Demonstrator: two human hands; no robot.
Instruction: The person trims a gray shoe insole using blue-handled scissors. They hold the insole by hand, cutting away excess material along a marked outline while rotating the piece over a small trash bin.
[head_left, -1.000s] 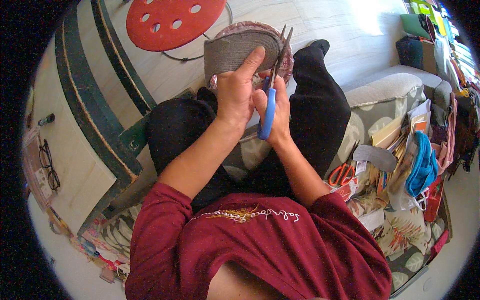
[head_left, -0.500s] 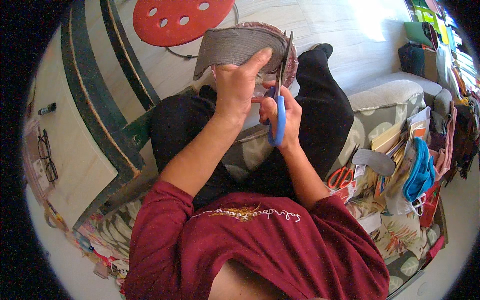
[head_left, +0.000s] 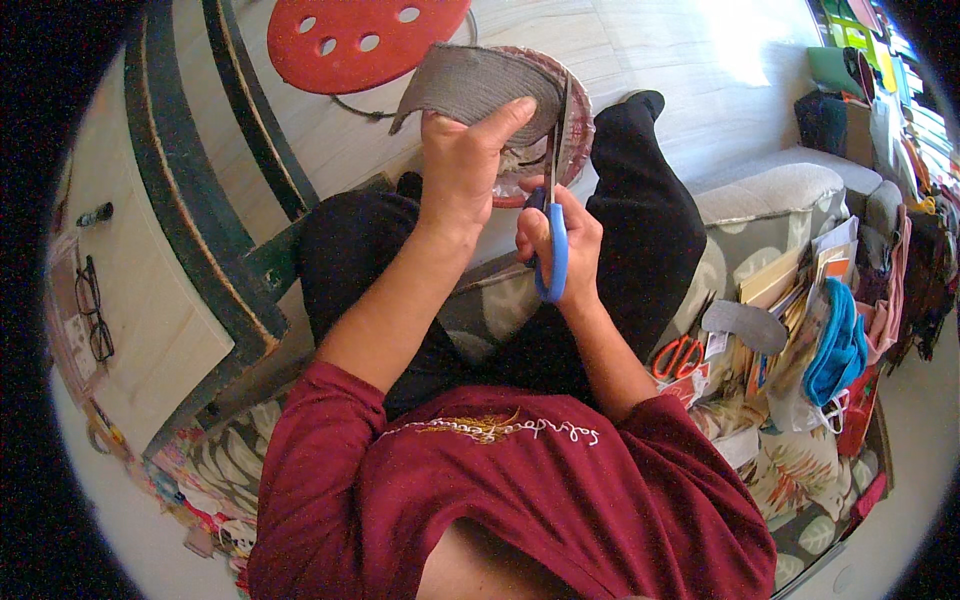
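Upper centre, the left hand [head_left: 462, 165] pinches ribbed grey material [head_left: 468, 88], the right hand [head_left: 578, 245] grips blue-handled scissors [head_left: 558, 255], pale floor [head_left: 655, 45] beyond, red stool [head_left: 350, 68] upper left, patterned sofa [head_left: 728, 235] right.

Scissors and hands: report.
Left hand gripping grey ribbed piece. Right hand holding blue-handled scissors at piece's right edge. Reddish bowl beneath; no obstruction visible.

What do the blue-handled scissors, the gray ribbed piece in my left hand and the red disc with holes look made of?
Scissors: gray, faintly shiny blades, likely metal; smooth blue handles, probably plastic. Gray piece: matte, ribbed and bending, so likely thick fabric. Red disc: smooth, evenly colored; possibly plastic or painted wood.
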